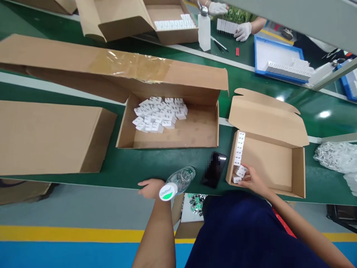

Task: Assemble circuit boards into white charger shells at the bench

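My right hand point(253, 182) reaches into the low cardboard box on the right point(298, 171). Its thumb and fingers close on small white blocks point(240, 171) at the near left corner; one of them sits tilted. Behind these, a straight row of similar white blocks point(239, 149) runs along the box's left wall. My left hand point(152, 188) rests at the table's front edge, fingers apart and holding nothing. Just right of it a clear plastic bottle point(182, 178) with a white and green cap partly covers the wrist. A larger open carton point(200, 139) holds a loose heap of white blocks point(160, 113).
A black phone point(214, 169) lies between bottle and right box. A closed carton point(47, 137) is at left, a bag of small white parts point(331, 156) at right. Across the table, a co-worker's gloved hands point(242, 31) touch white blocks near a dispenser bottle point(204, 31) and blue tray point(279, 72).
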Motion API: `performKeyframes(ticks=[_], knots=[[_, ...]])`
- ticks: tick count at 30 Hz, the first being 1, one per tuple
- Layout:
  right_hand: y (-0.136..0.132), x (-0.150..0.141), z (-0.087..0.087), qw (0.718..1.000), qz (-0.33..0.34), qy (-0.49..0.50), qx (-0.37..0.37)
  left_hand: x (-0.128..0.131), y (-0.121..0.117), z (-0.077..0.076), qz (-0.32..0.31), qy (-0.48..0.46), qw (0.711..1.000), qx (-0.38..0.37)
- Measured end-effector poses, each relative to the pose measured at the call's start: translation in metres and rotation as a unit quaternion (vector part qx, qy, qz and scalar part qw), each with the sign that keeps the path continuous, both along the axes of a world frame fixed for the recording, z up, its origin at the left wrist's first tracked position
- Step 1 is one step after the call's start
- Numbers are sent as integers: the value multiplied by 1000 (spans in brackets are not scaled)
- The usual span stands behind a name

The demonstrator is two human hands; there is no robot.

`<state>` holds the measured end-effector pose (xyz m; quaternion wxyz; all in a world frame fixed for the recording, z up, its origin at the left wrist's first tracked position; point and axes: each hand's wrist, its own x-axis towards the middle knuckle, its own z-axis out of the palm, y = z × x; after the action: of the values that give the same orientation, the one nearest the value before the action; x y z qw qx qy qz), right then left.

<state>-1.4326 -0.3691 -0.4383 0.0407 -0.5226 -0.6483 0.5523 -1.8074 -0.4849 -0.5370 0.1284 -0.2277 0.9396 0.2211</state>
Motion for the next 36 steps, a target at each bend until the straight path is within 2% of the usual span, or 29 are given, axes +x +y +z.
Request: performKeyframes(ticks=[3,5,13,17,21,24,31,36], knots=[[-2,-5,-2,996,-62,30,-56,-1,0,-3,130,4,989,-71],[-2,-10,0,989,-99,54,-95,-2,0,-4,162,7,983,-86],[-3,-28,12,941,-247,123,-194,-4,-1,-8,178,18,978,-103],[-3,-33,15,916,-288,128,-249,-5,-3,-11,173,18,979,-110],[-3,-36,15,902,-306,139,-271,-5,-4,-15,170,27,979,-113],[-5,-35,15,902,-301,117,-287,-6,-5,-17,169,31,978,-115],[-11,-31,5,932,-224,84,-271,-6,-4,-17,168,30,978,-120],[-11,-27,-6,947,-196,63,-245,-6,-3,-14,169,22,978,-123]])
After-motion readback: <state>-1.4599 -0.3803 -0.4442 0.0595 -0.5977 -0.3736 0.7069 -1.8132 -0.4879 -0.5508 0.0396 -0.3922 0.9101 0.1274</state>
